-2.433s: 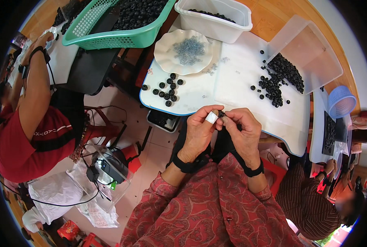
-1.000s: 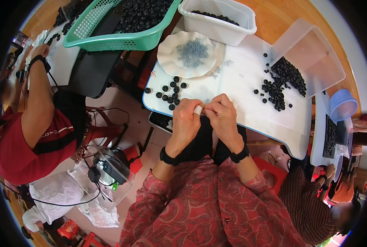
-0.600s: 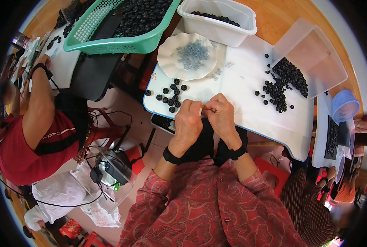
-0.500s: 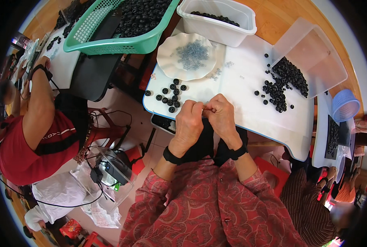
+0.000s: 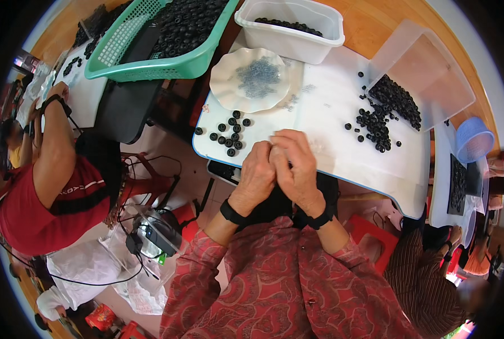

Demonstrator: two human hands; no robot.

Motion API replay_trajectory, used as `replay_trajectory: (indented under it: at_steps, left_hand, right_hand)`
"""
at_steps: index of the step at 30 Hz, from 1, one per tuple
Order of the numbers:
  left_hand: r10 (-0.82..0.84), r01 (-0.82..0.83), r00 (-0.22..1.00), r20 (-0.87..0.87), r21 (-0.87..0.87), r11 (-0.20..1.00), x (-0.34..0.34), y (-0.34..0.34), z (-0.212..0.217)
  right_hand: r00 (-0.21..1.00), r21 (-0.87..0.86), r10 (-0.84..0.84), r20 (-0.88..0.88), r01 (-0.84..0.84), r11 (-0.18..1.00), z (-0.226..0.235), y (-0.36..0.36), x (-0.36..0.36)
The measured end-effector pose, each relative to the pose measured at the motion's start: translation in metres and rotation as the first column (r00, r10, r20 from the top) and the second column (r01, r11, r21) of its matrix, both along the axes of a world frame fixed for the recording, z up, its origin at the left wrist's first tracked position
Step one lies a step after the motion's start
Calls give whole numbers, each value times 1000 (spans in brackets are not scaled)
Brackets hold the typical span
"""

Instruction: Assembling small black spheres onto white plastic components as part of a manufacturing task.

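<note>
Close together at the table's near edge are my left hand [image 5: 255,178] and my right hand [image 5: 298,175]. The left one is closed, thumb and fingers pressed together, and whatever is in it is hidden. Curled fingers of the right hand lie against the left fingertips, slightly blurred; what they grip cannot be made out. Several round black ring-shaped pieces [image 5: 236,129] lie on the white table [image 5: 331,135] just beyond my left hand. Behind them stands a scalloped white plate [image 5: 221,85] with a heap of small clear bluish pieces [image 5: 258,78].
A tipped clear bin [image 5: 438,73] spills small black parts [image 5: 379,127] at the right. Farther back stand a white tub [image 5: 288,37] and a green basket [image 5: 150,70], both holding black parts. At the left a co-worker's arm [image 5: 55,152] reaches over another table; a blue basket [image 5: 474,140] stands far right.
My right fingers have shifted from a fingertip pinch to curling over beside the left fingertips. The view has moved slightly; the pieces on the table look unchanged.
</note>
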State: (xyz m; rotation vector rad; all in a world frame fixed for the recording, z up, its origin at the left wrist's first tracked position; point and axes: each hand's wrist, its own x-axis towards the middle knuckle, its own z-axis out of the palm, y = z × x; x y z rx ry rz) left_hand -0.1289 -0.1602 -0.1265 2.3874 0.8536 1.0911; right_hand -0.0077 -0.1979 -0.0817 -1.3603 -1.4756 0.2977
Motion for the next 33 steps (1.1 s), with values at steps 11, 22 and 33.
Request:
replay_trajectory:
  at_steps: [11,22,33]
  left_hand:
    - [-85,94,987,137,-61,994,-10,3,-55]
    - [-101,108,993,66,-124,986,-14,2,-29]
    - [-116,129,989,90,-161,979,-12,3,-40]
  right_hand:
    - [947,-66,316,-65,-320,945,-6,19,-8]
    - [954,-62,276,-115,-284,957,-12,19,-11]
    - [959,-17,268,-94,-271,962,-18,22,-11]
